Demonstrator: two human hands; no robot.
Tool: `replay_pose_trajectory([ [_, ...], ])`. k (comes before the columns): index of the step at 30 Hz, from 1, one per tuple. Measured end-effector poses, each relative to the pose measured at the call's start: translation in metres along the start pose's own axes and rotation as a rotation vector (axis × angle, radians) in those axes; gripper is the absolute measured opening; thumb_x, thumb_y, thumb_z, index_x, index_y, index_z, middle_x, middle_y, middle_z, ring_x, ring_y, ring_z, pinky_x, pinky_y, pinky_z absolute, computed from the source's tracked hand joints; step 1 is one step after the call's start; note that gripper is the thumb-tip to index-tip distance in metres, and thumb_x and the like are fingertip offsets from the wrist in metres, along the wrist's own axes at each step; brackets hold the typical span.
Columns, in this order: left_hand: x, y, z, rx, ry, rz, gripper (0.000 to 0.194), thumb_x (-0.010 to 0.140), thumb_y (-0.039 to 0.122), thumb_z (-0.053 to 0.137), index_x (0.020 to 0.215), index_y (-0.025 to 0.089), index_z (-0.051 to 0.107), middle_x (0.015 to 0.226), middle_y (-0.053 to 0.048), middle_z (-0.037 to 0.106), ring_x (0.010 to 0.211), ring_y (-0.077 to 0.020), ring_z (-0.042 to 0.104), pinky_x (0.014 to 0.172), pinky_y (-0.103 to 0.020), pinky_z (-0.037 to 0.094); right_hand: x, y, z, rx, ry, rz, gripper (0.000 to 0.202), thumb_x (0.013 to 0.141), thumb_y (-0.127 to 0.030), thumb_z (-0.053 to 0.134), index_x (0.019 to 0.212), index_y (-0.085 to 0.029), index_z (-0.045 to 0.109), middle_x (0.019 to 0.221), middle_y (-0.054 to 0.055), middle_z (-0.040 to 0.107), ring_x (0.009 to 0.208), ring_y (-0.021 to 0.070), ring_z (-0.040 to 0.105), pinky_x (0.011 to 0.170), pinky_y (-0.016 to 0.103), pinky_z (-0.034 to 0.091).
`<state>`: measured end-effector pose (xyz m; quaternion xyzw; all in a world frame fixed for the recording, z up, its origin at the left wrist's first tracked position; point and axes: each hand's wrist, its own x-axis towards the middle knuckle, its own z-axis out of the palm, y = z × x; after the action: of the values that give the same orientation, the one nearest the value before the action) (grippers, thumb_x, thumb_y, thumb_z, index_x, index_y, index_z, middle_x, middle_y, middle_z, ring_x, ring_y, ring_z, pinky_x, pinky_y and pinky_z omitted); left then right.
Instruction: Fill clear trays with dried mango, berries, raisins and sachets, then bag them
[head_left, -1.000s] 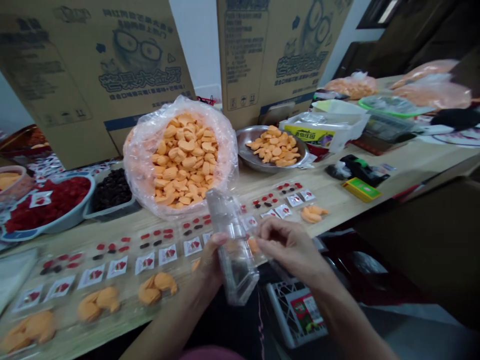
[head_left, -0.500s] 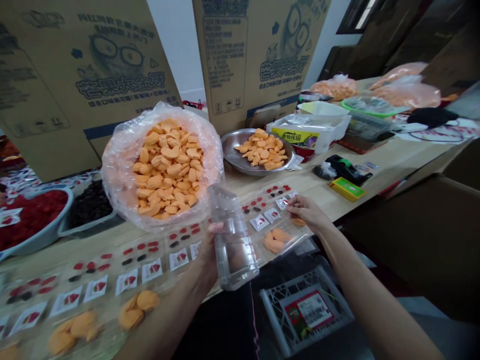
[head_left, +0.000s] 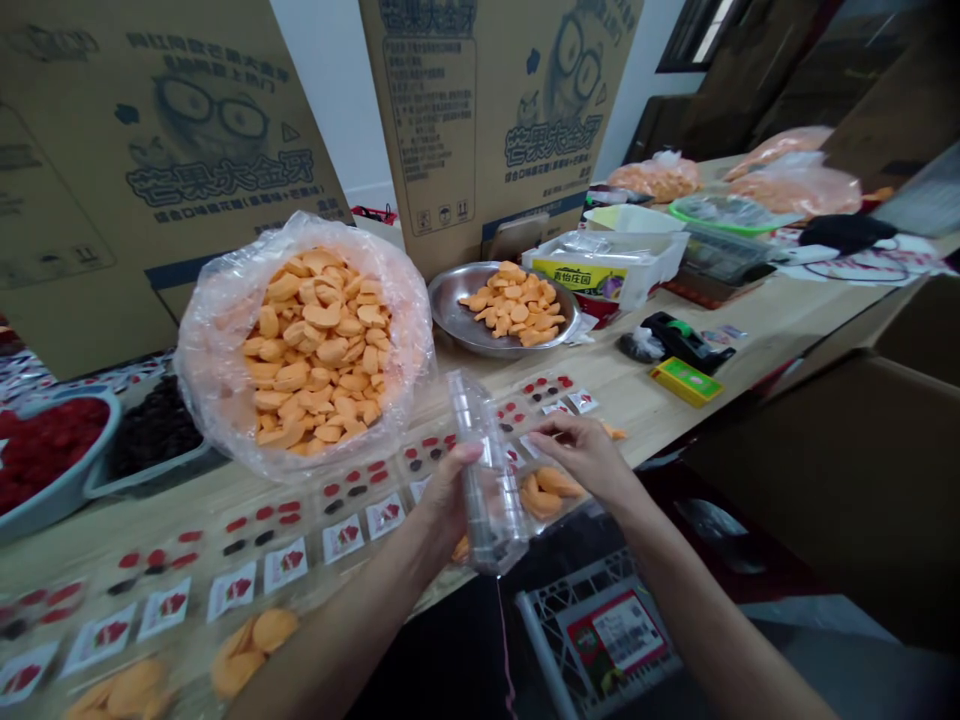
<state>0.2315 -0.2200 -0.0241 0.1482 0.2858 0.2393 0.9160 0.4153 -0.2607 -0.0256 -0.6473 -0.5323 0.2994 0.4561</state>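
My left hand is wrapped round a stack of clear plastic trays, held tilted over the table's front edge. Just right of the stack is my right hand, its fingers pinched together over a filled tray; whatever lies between the fingertips is too small to make out. Filled trays run in a row along the table, with red and dark pieces, white sachets and orange pieces. Behind them stands an open plastic bag of orange pieces.
A metal bowl of orange pieces sits behind the trays. Tubs of red and dark pieces are at left. A tape dispenser and yellow box lie right. Below is a grey crate; large cartons stand behind.
The view has shifted to the right. My right hand has moved left, closer to the tray stack, which has turned more edge-on in my left hand.
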Motion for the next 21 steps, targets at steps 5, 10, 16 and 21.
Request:
replay_pose_trajectory([
  [5, 0.003, -0.01, 0.004, 0.07, -0.046, 0.044, 0.042, 0.048, 0.031, 0.076, 0.083, 0.011, 0.064, 0.067, -0.004, 0.065, 0.054, -0.0136, 0.056, 0.056, -0.026, 0.044, -0.004, -0.054, 0.022, 0.464, -0.158, 0.004, 0.021, 0.07, -0.039, 0.072, 0.071, -0.019, 0.067, 0.07, 0.0, 0.061, 0.069, 0.0141, 0.053, 0.065, 0.027, 0.042],
  [10, -0.001, -0.013, 0.004, 0.091, -0.026, 0.029, 0.044, 0.046, 0.031, 0.075, 0.083, 0.011, 0.063, 0.067, -0.003, 0.063, 0.053, -0.0133, 0.054, 0.053, -0.026, 0.041, -0.005, -0.063, 0.034, 0.505, -0.159, 0.003, 0.02, 0.068, -0.036, 0.075, 0.065, -0.018, 0.065, 0.065, -0.001, 0.058, 0.063, 0.0126, 0.049, 0.059, 0.025, 0.038],
  [16, -0.007, -0.012, 0.006, 0.076, -0.071, 0.039, 0.044, 0.046, 0.031, 0.075, 0.084, 0.012, 0.063, 0.067, -0.002, 0.063, 0.057, -0.0135, 0.055, 0.055, -0.025, 0.042, -0.009, -0.061, 0.035, 0.522, -0.179, -0.039, 0.015, 0.071, -0.03, 0.073, 0.066, -0.018, 0.066, 0.067, -0.002, 0.056, 0.065, 0.0119, 0.048, 0.062, 0.025, 0.037],
  [21, -0.009, -0.013, 0.004, 0.057, -0.065, 0.022, 0.045, 0.044, 0.03, 0.076, 0.083, 0.012, 0.064, 0.067, -0.003, 0.064, 0.055, -0.0127, 0.054, 0.053, -0.025, 0.042, -0.012, -0.065, 0.035, 0.508, -0.187, -0.058, 0.014, 0.072, -0.03, 0.073, 0.066, -0.018, 0.066, 0.068, -0.002, 0.055, 0.066, 0.0123, 0.048, 0.063, 0.026, 0.037],
])
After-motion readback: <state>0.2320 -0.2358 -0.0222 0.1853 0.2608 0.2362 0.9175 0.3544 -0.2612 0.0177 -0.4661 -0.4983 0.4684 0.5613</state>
